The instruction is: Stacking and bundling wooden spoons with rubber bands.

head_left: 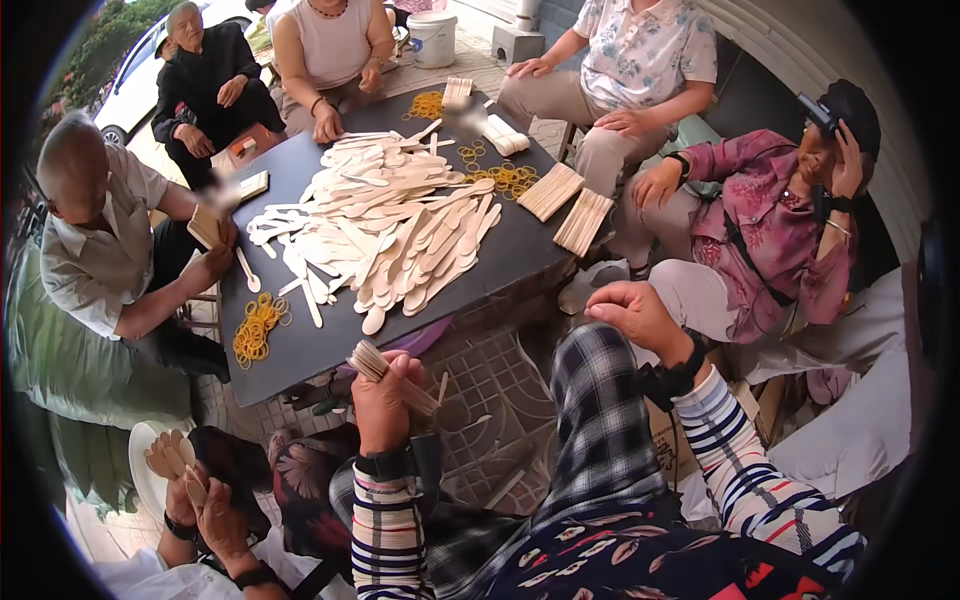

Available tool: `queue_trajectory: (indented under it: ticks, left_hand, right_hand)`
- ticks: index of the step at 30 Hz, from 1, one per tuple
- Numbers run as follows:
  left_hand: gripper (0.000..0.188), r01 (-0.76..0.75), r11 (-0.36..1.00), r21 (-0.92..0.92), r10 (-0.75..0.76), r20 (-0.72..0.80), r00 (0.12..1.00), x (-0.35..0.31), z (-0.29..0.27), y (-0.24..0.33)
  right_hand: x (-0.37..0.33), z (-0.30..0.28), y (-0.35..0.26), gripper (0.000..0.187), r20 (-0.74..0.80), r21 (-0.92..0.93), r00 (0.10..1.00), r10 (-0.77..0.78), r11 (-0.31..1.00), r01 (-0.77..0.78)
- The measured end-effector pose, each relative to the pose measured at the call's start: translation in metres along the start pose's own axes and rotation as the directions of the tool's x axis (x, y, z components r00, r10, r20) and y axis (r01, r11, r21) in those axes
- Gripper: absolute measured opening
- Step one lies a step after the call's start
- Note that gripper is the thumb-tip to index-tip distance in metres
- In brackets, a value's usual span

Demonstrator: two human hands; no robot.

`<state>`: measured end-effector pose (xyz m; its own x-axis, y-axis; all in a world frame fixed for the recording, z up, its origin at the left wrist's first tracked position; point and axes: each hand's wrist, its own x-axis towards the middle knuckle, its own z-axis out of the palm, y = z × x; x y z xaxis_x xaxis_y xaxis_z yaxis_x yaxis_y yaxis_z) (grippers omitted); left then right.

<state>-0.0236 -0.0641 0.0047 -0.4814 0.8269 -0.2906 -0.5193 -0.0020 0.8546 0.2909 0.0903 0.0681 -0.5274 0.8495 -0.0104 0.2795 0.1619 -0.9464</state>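
Nearest, the left hand's grip (385, 405), below a striped sleeve (388, 530), is closed around a bundle of wooden sticks (368, 360); the bundle runs slantwise through the fist, one end showing above the thumb and index finger, the other past the lower right side of the hand; the hand covers its middle, so I cannot tell whether any stick carries a spoon bowl; the right hand's grip (637, 315) hangs well apart from the bundle, above a checked-cloth knee (595, 380), fingers curled and thumb near the index finger; I cannot tell whether it pinches anything.

At lower left, a co-worker's hands (208, 510) hold several wooden spoons (172, 455); beyond the left grip stands the dark counter (330, 345), yellow rubber bands (258, 328) heaped at its near left corner; a heap of loose wooden spoons (390, 220) spreads over its middle, its near end beyond the held bundle; on the right side lie two stick bundles (583, 222) side by side, with more rubber bands (513, 180) just beside them; farthest off, a white bucket (433, 40) stands behind the counter.
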Motion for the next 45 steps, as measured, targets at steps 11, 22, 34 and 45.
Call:
queue_trajectory:
  ticks: [11, 22, 34, 45]
  left_hand:
    - [0.019, -0.057, 0.996, -0.07, 0.048, -0.131, 0.99, -0.057, -0.024, 0.017]
    - [0.017, -0.061, 0.997, 0.045, 0.067, -0.136, 0.989, -0.035, 0.004, 0.039]
    - [0.032, -0.177, 0.974, 0.142, 0.214, -0.31, 0.927, -0.159, -0.036, 0.092]
    - [0.035, -0.155, 0.965, 0.212, 0.19, -0.153, 0.97, -0.099, -0.003, 0.107]
  right_hand:
    - [0.016, -0.092, -0.015, 0.021, -0.129, 0.313, 0.992, -0.01, 0.948, 0.05]
    - [0.087, 0.056, 0.013, 0.014, 0.206, 0.107, 0.976, -0.065, 0.993, 0.043]
    - [0.09, -0.128, 0.035, 0.02, -0.095, 0.092, 0.993, 0.07, 0.994, -0.061]
    - [0.132, -0.117, -0.034, 0.022, 0.043, 0.112, 0.99, -0.134, 0.985, 0.128]
